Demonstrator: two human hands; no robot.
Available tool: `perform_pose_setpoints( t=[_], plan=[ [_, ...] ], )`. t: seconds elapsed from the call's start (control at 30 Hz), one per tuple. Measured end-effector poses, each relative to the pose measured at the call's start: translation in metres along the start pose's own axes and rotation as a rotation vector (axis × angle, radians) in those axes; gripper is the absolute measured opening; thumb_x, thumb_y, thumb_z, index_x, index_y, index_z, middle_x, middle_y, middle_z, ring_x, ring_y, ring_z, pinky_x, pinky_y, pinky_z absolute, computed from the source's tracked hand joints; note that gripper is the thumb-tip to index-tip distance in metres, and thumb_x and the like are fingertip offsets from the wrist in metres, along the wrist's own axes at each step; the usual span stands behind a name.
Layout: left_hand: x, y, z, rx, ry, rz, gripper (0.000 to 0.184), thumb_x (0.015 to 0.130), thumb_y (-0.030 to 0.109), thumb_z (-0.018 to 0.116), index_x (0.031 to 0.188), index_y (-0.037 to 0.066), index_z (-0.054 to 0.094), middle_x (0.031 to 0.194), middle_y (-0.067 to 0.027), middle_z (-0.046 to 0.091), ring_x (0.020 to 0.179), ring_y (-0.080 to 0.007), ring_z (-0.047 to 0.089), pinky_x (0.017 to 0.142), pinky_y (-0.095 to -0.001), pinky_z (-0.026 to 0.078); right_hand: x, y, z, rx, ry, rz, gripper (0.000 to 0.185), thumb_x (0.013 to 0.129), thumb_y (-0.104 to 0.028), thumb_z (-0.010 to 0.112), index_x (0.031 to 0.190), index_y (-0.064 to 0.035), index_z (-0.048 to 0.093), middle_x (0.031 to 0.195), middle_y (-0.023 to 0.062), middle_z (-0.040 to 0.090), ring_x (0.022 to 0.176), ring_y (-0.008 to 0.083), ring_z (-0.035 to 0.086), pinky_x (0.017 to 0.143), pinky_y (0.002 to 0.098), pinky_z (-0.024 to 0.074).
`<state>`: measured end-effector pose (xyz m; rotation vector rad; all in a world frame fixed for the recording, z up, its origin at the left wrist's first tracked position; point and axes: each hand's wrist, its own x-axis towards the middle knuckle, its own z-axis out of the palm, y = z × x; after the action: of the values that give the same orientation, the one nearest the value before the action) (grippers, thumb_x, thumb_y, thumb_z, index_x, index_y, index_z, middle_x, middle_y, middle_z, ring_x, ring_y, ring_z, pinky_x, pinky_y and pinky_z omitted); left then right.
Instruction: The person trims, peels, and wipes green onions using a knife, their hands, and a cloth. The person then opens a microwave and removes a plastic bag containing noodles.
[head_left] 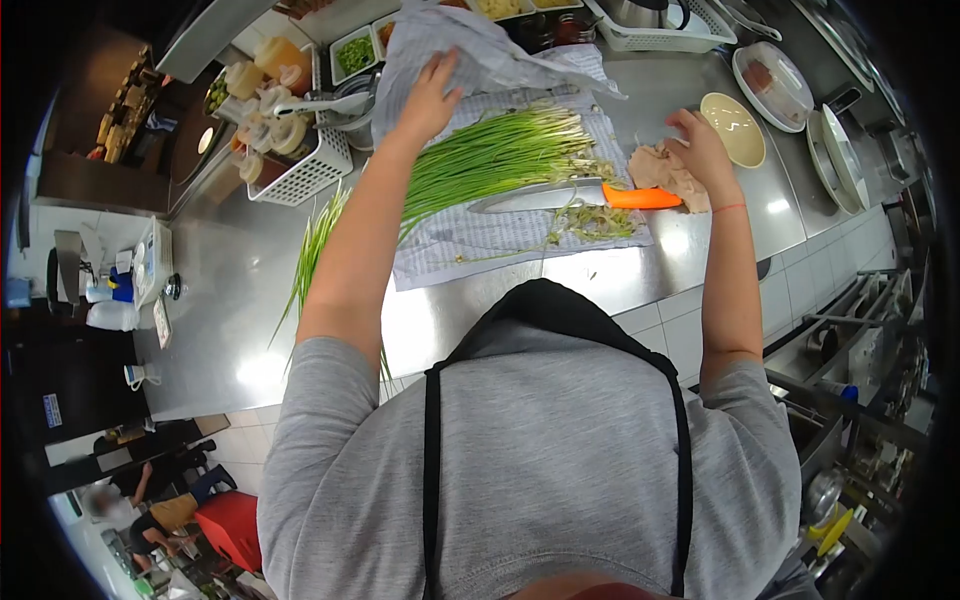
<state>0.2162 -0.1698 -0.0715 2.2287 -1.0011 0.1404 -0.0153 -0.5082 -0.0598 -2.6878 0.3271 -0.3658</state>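
Observation:
A large bunch of green onions [490, 155] lies on a grey patterned cloth [470, 235], its roots toward the right. My left hand [432, 98] is over the raised, folded part of the cloth, fingers spread. Beside a crumpled brown cloth or paper [655, 168], my right hand [700, 148] has bent fingers; whether they grip its edge is unclear. A knife with an orange handle [640, 198] rests below the onions, blade pointing left. Loose trimmings [600, 222] lie under the blade. More long green leaves [318, 245] hang toward the counter's front edge, partly behind my left forearm.
A beige bowl [733, 130] and a clear-covered dish [773, 86] stand at the right. White baskets [318, 178] with bottles are at the left. Food containers [354, 54] line the back of the steel counter [215, 300]. A person [165, 515] is far off, lower left.

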Motion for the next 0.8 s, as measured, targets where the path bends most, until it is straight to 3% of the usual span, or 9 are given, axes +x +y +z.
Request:
perform_pose_setpoints(
  t=[0.1, 0.17, 0.23, 0.3, 0.4, 0.53, 0.63, 0.7, 0.8],
  plan=[
    [-0.002, -0.018, 0.009, 0.098, -0.103, -0.056, 0.047, 0.084, 0.015, 0.057, 0.130, 0.017, 0.046, 0.133, -0.0178, 0.041, 0.121, -0.0357, 0.041, 0.100, -0.0389, 0.036, 0.011, -0.028, 0.009, 0.210, -0.017, -0.104, 0.015, 0.074, -0.005, 0.064, 0.088, -0.0035, 0.060, 0.085, 0.0103, 0.059, 0.078, 0.0264, 0.060, 0.070, 0.0333, 0.0480],
    [-0.008, -0.011, 0.016, 0.092, -0.235, -0.047, 0.034, 0.083, 0.019, 0.058, 0.116, 0.012, 0.057, 0.118, -0.0177, 0.051, 0.109, -0.0353, 0.049, 0.094, -0.0400, 0.040, 0.019, -0.052, 0.024, 0.272, -0.089, -0.174, 0.014, 0.075, -0.006, 0.063, 0.088, -0.0040, 0.060, 0.084, 0.0103, 0.059, 0.078, 0.0267, 0.060, 0.070, 0.0340, 0.0478],
    [-0.008, -0.002, 0.029, 0.046, -0.286, -0.040, 0.034, 0.083, 0.020, 0.058, 0.116, 0.011, 0.057, 0.116, -0.0173, 0.052, 0.108, -0.0347, 0.050, 0.093, -0.0399, 0.041, 0.029, -0.069, 0.044, 0.331, -0.166, -0.247, 0.012, 0.076, -0.006, 0.062, 0.088, -0.0045, 0.060, 0.084, 0.0103, 0.059, 0.078, 0.0271, 0.060, 0.070, 0.0347, 0.0476],
    [-0.008, -0.002, 0.047, 0.033, -0.302, 0.057, 0.033, 0.083, 0.023, 0.058, 0.114, 0.010, 0.058, 0.112, -0.0161, 0.054, 0.106, -0.0331, 0.051, 0.091, -0.0392, 0.042, 0.045, -0.075, 0.074, 0.210, 0.014, -0.334, 0.011, 0.078, -0.008, 0.061, 0.089, -0.0072, 0.060, 0.086, 0.0081, 0.060, 0.085, 0.0262, 0.059, 0.072, 0.0352, 0.0471],
    [-0.005, 0.021, 0.047, 0.030, -0.336, 0.031, 0.034, 0.085, 0.021, 0.058, 0.116, 0.008, 0.056, 0.113, -0.0137, 0.055, 0.108, -0.0312, 0.051, 0.091, -0.0375, 0.042, 0.055, -0.075, 0.099, 0.031, 0.032, -0.432, 0.011, 0.080, -0.010, 0.058, 0.091, -0.0112, 0.061, 0.090, 0.0052, 0.061, 0.095, 0.0254, 0.056, 0.076, 0.0377, 0.0450],
    [-0.005, 0.034, 0.040, 0.005, -0.318, 0.024, 0.035, 0.084, 0.024, 0.058, 0.116, 0.012, 0.057, 0.115, -0.0135, 0.054, 0.108, -0.0319, 0.051, 0.091, -0.0400, 0.042, 0.055, -0.076, 0.103, -0.099, -0.124, -0.300, 0.013, 0.081, -0.011, 0.058, 0.093, -0.0139, 0.060, 0.092, 0.0037, 0.060, 0.100, 0.0250, 0.053, 0.079, 0.0393, 0.0428],
    [-0.009, 0.042, 0.040, 0.068, -0.312, 0.079, 0.036, 0.084, 0.027, 0.058, 0.117, 0.013, 0.056, 0.118, -0.0115, 0.053, 0.110, -0.0313, 0.050, 0.091, -0.0392, 0.042, 0.049, -0.079, 0.096, -0.013, -0.027, -0.333, 0.010, 0.082, -0.013, 0.058, 0.091, -0.0122, 0.059, 0.092, 0.0054, 0.059, 0.097, 0.0265, 0.053, 0.080, 0.0404, 0.0413],
    [-0.010, 0.051, 0.041, 0.118, -0.215, 0.233, 0.029, 0.084, 0.022, 0.060, 0.109, 0.007, 0.058, 0.106, -0.0131, 0.058, 0.101, -0.0312, 0.055, 0.085, -0.0384, 0.044, 0.049, -0.083, 0.085, 0.210, 0.022, -0.386, 0.008, 0.082, -0.011, 0.057, 0.089, -0.0082, 0.056, 0.090, 0.0068, 0.058, 0.090, 0.0267, 0.055, 0.077, 0.0389, 0.0430],
    [-0.010, 0.066, 0.032, 0.003, -0.336, 0.112, 0.024, 0.085, 0.023, 0.060, 0.101, 0.005, 0.059, 0.092, -0.0084, 0.061, 0.087, -0.0239, 0.058, 0.076, -0.0335, 0.045, 0.044, -0.090, 0.070, 0.406, 0.014, -0.377, 0.011, 0.082, -0.004, 0.058, 0.092, -0.0022, 0.053, 0.084, 0.0105, 0.056, 0.083, 0.0256, 0.056, 0.073, 0.0338, 0.0445]
  ],
)
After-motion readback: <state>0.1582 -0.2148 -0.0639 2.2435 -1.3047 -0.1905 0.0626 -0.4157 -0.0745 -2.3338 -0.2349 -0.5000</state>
